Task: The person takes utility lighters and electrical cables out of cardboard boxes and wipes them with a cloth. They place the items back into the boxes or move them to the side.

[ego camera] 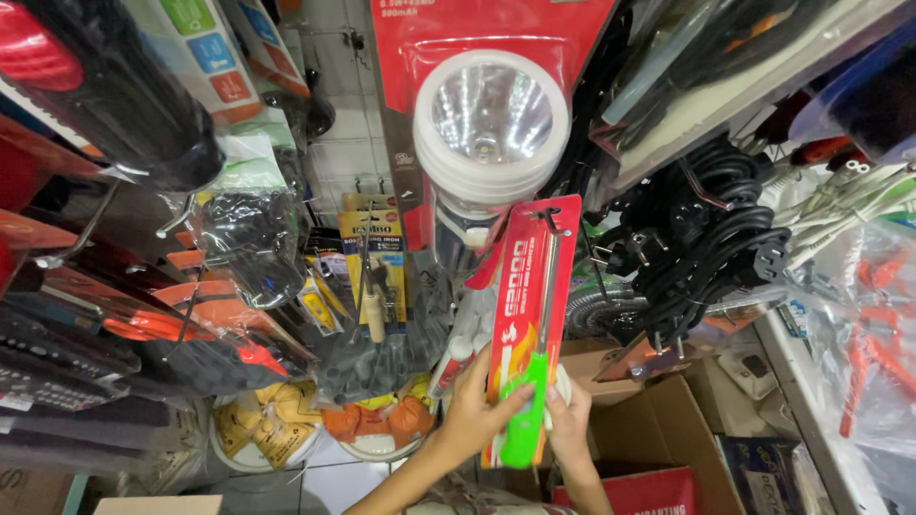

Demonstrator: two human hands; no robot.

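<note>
Both hands clamped on a long red blister pack (527, 315) holding a gas lighter with a green handle (522, 420) and a thin metal rod. Left hand (474, 410) wrapped round the pack's lower left edge, thumb laid across the front just beside the green handle. Right hand (571, 420) pressed against the pack's lower right edge, fingers mostly hidden behind the card. Pack held upright, tilted slightly right at the top, its upper end overlapping a big packaged flashlight (491, 124) with a round white-rimmed reflector, hung just above. Left of the pack, a yellow-carded soldering iron (374, 277) and bagged goods on hooks. Right of the pack, well apart, bundles of black power cords (706, 238) hanging from a rack. Below and right of the pack, open cardboard boxes (658, 429). Below left of the pack, a bag of orange and yellow items (377, 420) over white floor tiles.
</note>
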